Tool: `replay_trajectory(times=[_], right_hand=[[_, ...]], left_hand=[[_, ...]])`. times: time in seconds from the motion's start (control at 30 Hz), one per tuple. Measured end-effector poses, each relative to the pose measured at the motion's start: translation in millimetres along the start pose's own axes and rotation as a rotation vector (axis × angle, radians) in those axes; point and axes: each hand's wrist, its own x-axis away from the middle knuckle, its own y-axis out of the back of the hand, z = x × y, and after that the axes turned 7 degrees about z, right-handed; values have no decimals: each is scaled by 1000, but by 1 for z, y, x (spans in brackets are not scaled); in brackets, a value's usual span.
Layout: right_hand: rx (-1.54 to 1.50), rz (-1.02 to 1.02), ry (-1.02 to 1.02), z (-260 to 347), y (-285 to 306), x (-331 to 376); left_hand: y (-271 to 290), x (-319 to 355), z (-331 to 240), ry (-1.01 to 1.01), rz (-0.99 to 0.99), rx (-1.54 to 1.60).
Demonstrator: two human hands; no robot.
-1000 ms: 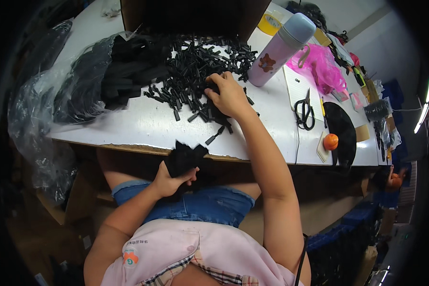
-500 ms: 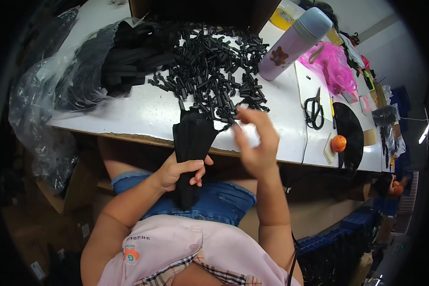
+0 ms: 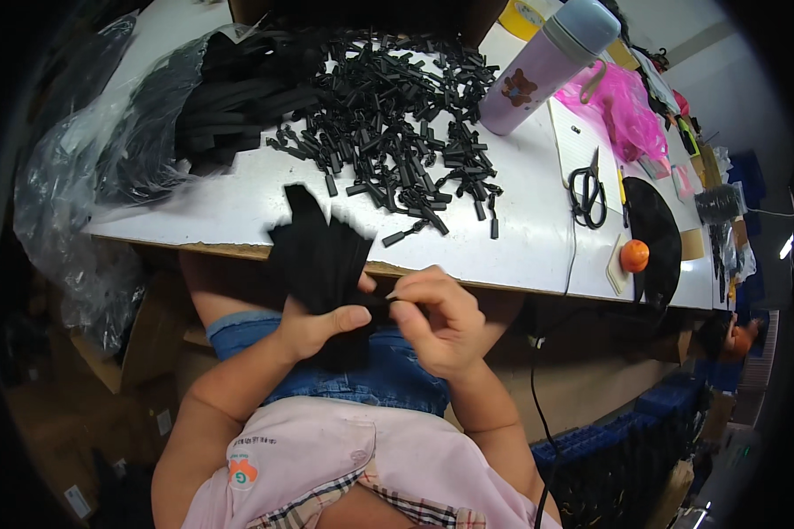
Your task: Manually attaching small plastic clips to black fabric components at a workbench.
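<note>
Above my lap, my left hand [image 3: 316, 330] is closed around a bundle of black fabric strips [image 3: 319, 260], whose ends fan out above the thumb toward the table edge. Just to its right, my right hand [image 3: 443, 323] is pinched, thumb against fingers. Whatever those fingertips hold is too dark and small to make out. Beyond both hands, a loose heap of small black plastic pulls [image 3: 401, 150] on short cords covers the table's middle. More black strips [image 3: 238, 106] lie left of the heap, partly inside a clear plastic bag [image 3: 79, 189].
Right of the heap, a lilac bottle [image 3: 538, 79] stands on the white table [image 3: 520, 238]. Black scissors [image 3: 588, 189] rest by a paper pad, with an orange round object [image 3: 633, 256] and a black curved piece [image 3: 657, 238] nearby. A pink bag [image 3: 626, 115] lies behind.
My right hand has come down and left from the heap's near edge to beside my left hand. The fabric bundle has tilted left and drawn back from the heap.
</note>
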Motion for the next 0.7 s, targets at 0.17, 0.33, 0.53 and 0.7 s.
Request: replay_trajectory(times=[0.17,0.33,0.53,0.7], right_hand=[[-330,54,-295,3,-6,6],[-369,59,-484,-1,-5,5],[179,73,3,-12,-6,3],[-630,94,-695,-14,-6,-7]], left_hand=[[-6,-2,-12,-191,186,-264],[-7,-1,-10,-162,13,-537],[-2,-13,-6,-614,17,-678],[4,-13,0,-769,-33,-776]])
